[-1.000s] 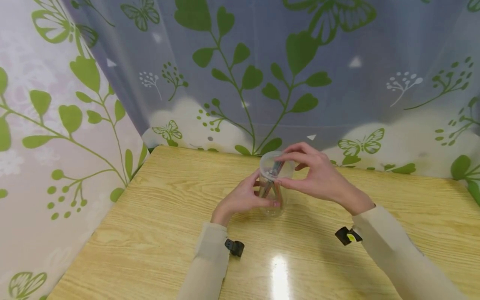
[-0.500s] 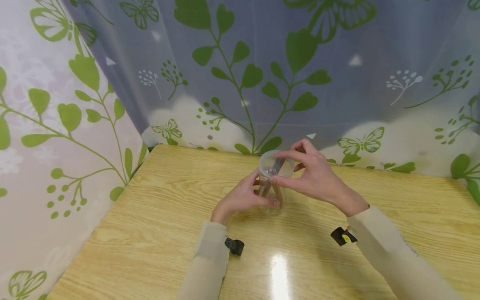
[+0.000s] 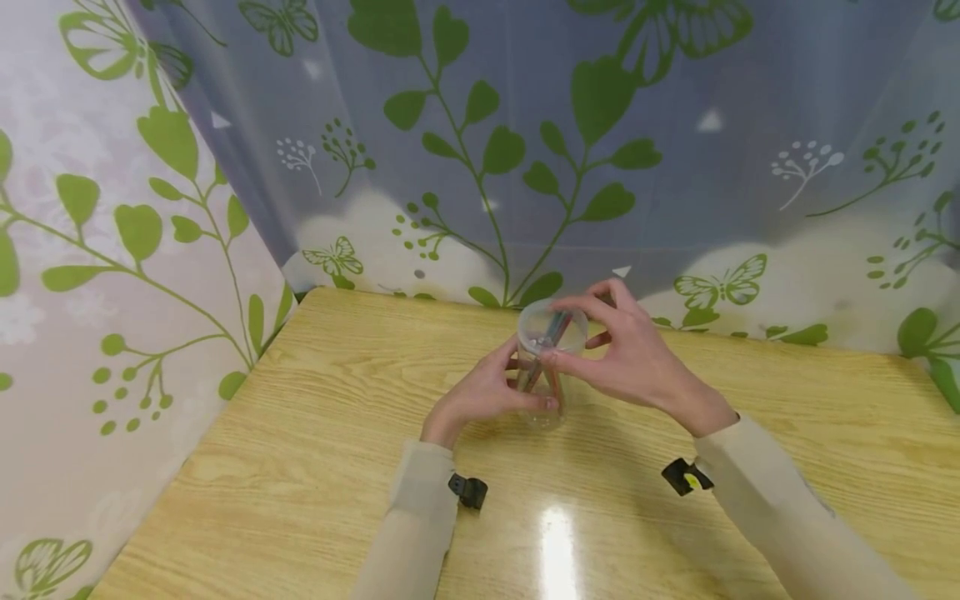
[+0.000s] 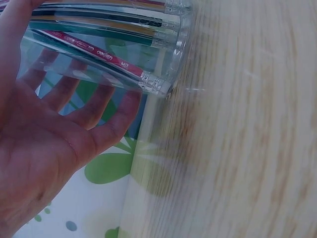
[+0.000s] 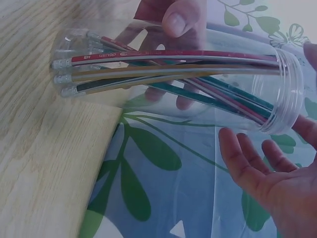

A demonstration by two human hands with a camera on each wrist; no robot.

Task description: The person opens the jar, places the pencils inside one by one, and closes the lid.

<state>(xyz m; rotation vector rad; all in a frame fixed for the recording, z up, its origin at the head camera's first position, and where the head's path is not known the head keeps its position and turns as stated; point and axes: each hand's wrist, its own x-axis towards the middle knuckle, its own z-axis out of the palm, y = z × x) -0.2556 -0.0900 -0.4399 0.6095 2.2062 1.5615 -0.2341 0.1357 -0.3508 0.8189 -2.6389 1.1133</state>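
A clear plastic jar (image 3: 542, 419) with a round translucent lid (image 3: 534, 317) stands upright on the table. Inside it lean several pencils (image 5: 173, 55), red, green, black and yellowish, their eraser ends at the bottom. My left hand (image 3: 480, 392) grips the jar's side, thumb in front and fingers behind. Up at the top, my right hand (image 3: 637, 354) holds the lid's rim between thumb and index finger. The right wrist view shows the other fingers (image 5: 245, 158) of that hand spread away from the jar.
The wood-grain table (image 3: 315, 467) reaches back to a curtain (image 3: 480, 208) with green leaves and butterflies, close behind the jar. Another patterned cloth (image 3: 135, 333) hangs along the left edge. Black bands with small devices (image 3: 468, 492) sit at both wrists.
My right hand has turned slightly, its thumb and wrist shifting a little left along the lid's rim. The left hand and the jar have stayed in place.
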